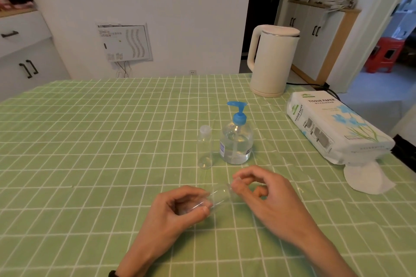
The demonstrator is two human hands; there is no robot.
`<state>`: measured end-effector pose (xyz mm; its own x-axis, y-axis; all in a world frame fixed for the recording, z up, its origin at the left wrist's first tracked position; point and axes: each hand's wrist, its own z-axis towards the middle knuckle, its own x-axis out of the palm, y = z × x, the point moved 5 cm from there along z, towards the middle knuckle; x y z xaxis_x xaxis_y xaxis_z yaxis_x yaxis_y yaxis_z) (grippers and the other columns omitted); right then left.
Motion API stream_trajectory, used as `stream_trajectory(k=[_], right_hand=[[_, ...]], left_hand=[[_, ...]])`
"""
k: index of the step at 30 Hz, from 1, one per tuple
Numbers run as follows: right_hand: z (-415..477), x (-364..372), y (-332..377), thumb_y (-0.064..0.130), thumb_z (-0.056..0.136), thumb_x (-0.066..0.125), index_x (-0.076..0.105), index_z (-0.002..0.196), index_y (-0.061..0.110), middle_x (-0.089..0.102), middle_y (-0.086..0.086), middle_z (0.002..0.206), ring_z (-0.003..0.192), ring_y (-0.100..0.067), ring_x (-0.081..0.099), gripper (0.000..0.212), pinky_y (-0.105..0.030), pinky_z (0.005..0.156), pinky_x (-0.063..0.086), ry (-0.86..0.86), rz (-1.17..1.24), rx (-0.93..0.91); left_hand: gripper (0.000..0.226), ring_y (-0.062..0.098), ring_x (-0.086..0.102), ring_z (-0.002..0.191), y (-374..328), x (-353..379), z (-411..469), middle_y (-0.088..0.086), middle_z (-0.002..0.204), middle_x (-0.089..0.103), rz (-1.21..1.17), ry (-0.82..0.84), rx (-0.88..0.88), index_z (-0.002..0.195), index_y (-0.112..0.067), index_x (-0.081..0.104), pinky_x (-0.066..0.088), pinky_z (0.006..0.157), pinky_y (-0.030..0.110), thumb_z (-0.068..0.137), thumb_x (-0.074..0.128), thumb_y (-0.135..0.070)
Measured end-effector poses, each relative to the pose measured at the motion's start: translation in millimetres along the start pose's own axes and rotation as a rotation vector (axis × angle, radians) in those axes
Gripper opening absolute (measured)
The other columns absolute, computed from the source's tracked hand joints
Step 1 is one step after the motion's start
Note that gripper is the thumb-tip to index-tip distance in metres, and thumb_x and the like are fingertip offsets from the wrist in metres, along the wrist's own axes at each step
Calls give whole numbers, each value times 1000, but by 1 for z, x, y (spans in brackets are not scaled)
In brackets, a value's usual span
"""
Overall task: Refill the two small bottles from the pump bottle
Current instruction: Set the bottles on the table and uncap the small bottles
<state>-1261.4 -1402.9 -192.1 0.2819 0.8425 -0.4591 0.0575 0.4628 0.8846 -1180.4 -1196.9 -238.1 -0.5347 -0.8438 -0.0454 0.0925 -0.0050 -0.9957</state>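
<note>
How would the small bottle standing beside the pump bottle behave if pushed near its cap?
The standing small bottle looks empty and clear, so probably very light. It is tall and narrow, so it would likely tip rather than slide. Being round, it might then roll on the tablecloth.

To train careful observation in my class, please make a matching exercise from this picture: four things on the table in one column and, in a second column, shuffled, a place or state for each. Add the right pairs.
Things
1. pump bottle
2. capped small bottle
3. other small bottle
4. kettle

Places or states
A. tilted over, held by the left hand and the right hand
B. cream-coloured, at the far edge of the table
C. upright, with a blue pump head
D. upright, just left of the pump bottle

Pairs: 1-C, 2-D, 3-A, 4-B
</note>
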Motion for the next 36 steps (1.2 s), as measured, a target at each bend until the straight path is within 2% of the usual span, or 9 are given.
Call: stream_trajectory(k=[5,10,13,16,21,25,27,31,36], right_hand=[[-2,-3,3,36,94,75,74,98,36,75,18,99,79,-4,69,4,-15,62,50,1,0,-73],[-5,-17,9,8,96,74,71,100,45,74,19,110,103,-6,70,37,-15,72,54,-33,44,-153],[0,-30,7,18,97,74,72,103,40,76,21,108,99,-5,72,23,-11,69,53,-144,65,-176],[9,-41,-11,32,94,76,66,106,39,72,29,105,96,2,71,17,-12,71,57,-243,11,-98],[34,-63,-49,35,91,80,70,99,37,74,23,88,85,9,69,13,-15,73,56,-340,-208,19],[56,-72,-67,27,91,81,75,113,29,72,21,91,82,10,66,22,-15,74,53,-341,-425,55],[64,-74,-73,26,92,80,76,117,28,75,15,95,83,5,68,25,-22,78,59,-337,-499,56],[72,-73,-80,24,93,79,77,114,27,77,11,100,83,-3,71,22,-39,83,65,-296,-580,69],[74,-73,-84,22,88,84,76,118,26,72,14,97,82,1,67,31,-27,79,59,-280,-607,91]], left_hand=[[31,21,81,96,2,-1,2,7,101,85,9,15,-37,102,-25,85,61,84,20,74,89,-38],[24,18,79,102,2,-5,8,6,110,83,8,181,-182,105,-25,83,58,82,22,91,70,-39],[35,12,75,113,5,-14,9,-5,129,77,-54,158,-207,108,-25,82,53,92,33,95,63,-51],[30,11,73,118,1,-29,13,-2,133,76,-160,17,-121,118,-35,80,51,98,39,92,68,-41],[45,6,72,120,-10,-67,17,-7,132,77,-38,-235,71,124,-31,75,58,93,13,83,69,-17],[47,10,75,115,-5,-98,23,-5,125,77,189,-373,33,126,-30,68,56,103,34,86,75,-7],[47,14,72,118,1,-110,25,-6,129,74,253,-394,-18,132,-23,66,52,107,44,90,74,-3],[45,6,68,117,6,-124,29,-15,125,71,331,-394,-58,129,-28,65,51,107,41,92,73,-5],[43,10,69,119,10,-129,29,-8,130,72,344,-368,-85,126,-35,65,52,107,41,94,72,-7]])
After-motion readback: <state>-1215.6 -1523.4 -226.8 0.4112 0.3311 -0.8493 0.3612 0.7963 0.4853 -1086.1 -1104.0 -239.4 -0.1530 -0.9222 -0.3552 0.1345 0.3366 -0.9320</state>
